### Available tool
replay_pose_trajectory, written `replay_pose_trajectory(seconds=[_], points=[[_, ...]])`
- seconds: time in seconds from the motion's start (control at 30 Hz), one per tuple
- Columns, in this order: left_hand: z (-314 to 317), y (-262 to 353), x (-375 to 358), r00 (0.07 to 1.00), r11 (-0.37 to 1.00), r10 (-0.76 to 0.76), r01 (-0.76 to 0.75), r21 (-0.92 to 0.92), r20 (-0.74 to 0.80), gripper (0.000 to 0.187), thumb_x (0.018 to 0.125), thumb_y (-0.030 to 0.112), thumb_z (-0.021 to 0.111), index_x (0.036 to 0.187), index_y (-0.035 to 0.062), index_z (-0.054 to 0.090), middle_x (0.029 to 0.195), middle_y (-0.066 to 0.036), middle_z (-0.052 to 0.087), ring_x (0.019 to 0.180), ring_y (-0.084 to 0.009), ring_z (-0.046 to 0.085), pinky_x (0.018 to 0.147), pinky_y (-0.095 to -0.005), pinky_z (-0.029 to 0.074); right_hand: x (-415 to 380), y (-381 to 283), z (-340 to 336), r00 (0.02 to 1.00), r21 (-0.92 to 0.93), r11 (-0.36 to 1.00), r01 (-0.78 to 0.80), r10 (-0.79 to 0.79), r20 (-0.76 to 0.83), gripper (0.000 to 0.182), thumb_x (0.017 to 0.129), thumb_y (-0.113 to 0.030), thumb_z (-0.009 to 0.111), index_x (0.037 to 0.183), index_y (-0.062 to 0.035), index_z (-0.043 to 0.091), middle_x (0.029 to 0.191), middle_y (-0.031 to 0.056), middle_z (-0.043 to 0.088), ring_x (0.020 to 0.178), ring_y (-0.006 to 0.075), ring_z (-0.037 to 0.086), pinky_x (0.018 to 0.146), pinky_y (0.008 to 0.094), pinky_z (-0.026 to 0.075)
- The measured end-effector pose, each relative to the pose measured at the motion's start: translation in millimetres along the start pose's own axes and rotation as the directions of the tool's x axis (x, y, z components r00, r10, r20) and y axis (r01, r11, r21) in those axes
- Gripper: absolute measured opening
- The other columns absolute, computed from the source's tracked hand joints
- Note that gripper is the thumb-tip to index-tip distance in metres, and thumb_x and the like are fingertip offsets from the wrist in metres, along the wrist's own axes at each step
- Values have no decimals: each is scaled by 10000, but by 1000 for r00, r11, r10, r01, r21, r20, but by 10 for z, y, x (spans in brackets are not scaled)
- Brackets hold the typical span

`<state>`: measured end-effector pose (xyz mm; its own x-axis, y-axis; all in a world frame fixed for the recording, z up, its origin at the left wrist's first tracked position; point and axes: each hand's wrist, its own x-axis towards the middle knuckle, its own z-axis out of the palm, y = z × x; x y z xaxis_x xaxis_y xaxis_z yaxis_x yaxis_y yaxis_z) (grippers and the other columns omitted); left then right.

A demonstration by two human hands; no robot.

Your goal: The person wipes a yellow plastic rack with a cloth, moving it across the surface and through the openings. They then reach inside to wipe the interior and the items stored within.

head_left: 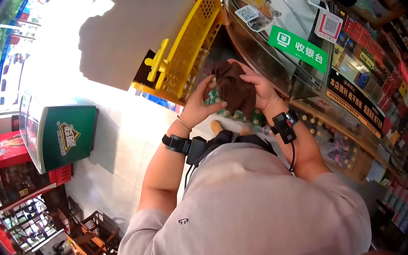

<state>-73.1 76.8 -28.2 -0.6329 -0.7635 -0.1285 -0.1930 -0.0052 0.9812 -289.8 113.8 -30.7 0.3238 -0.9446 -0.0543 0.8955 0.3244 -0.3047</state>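
A crumpled dark brown cloth [236,92] is held up in front of my body. My right hand [261,89] is closed on its right side, with the thumb lying over the front of the folds. On the other side, my left hand [200,103] has its thumb and fingers apart in a curve, fingertips right at the cloth's left edge. Green bottles with gold caps show below and around the cloth, partly hidden by it and by my hands. Each wrist wears a black strap with a small device and a cable.
A yellow perforated plastic rack [189,43] stands ahead on the left. To the right runs a curved glass counter [267,62] with a green sign [299,49] and QR codes. More capped bottles [323,131] stand low beside it. A green freezer [66,133] is farther left on the tiled floor.
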Motion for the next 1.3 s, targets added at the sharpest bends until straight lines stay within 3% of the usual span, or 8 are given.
replay_pose_trajectory(seconds=[0.1, 0.23, 0.47, 0.53, 0.63, 0.87, 1.17, 1.3], points=[[40, -5, -65, 975, 969, -146, 175, -172, 168, 353, 925, 126, 641, 1252, 35, 544, 1104, 11, 599, 1018, -71, 544, 851, -228, 455, -140, 2, -10, 1000, -60, 998, 3, -5, -20, 462, 950, -26, 416, 1410, -46, 379, 1309, 140, 534, 1193, 263, 551, 1036, 383, 435], [34, 220, -195, 999, 966, -40, 34, -257, -16, 194, 976, 207, 571, 1103, 62, 592, 906, 44, 580, 779, -42, 525, 688, -195, 448, -331, -60, -28, 990, -304, 951, -53, 9, -144, 445, 963, -79, 493, 1396, -31, 401, 1301, 125, 539, 1184, 230, 550, 1011, 358, 448], [-8, 328, -308, 979, 816, -202, 154, -558, -24, 187, 994, 257, 527, 1075, 93, 568, 840, 50, 568, 702, -35, 502, 598, -177, 410, -618, 46, -352, 931, -864, 383, -326, 286, -225, 510, 897, -144, 670, 1344, 5, 476, 1201, 61, 597, 1087, 141, 563, 956, 298, 454], [105, 427, -273, 969, 845, -235, 163, -509, -80, 203, 994, 252, 523, 1095, 84, 572, 883, 26, 594, 766, -55, 538, 657, -194, 448, -676, 109, -211, 986, -763, 627, -156, 144, -83, 406, 923, -129, 628, 1291, 0, 517, 1167, 55, 614, 1046, 134, 587, 930, 287, 469], [47, 172, -156, 984, 986, -164, 162, 37, 71, 221, 964, 218, 576, 1101, 44, 579, 898, -14, 603, 817, -101, 569, 694, -254, 479, -636, 148, -152, 998, -421, 905, -58, 37, -58, 342, 953, -95, 563, 1282, -20, 509, 1182, 62, 609, 1071, 162, 596, 935, 296, 477], [-166, 368, -144, 978, 852, 206, -171, 495, -17, 243, 876, 90, 649, 1104, 13, 616, 1000, -119, 662, 956, -216, 645, 821, -310, 520, -352, 73, -157, 936, -396, 918, 33, -167, -309, 433, 936, -147, 598, 1332, -34, 464, 1235, 61, 586, 1119, 162, 575, 951, 304, 467], [-818, 318, -485, 708, 278, 706, -312, 908, 27, 238, 726, -25, 632, 950, 54, 621, 944, -108, 608, 899, -310, 586, 790, -406, 452, 335, 443, -902, 877, -700, 704, -119, -256, -406, 485, 924, -214, 624, 1335, 4, 486, 1241, 98, 597, 1106, 192, 575, 927, 269, 444], [-995, 244, -371, 674, 182, 737, -279, 943, 57, 232, 741, -51, 625, 953, 42, 624, 978, -104, 635, 936, -302, 597, 832, -382, 444, 769, 535, -1073, 814, -933, 238, -270, -461, -353, 659, 839, -309, 685, 1374, 0, 455, 1361, 232, 491, 1228, 349, 505, 1025, 363, 401]])
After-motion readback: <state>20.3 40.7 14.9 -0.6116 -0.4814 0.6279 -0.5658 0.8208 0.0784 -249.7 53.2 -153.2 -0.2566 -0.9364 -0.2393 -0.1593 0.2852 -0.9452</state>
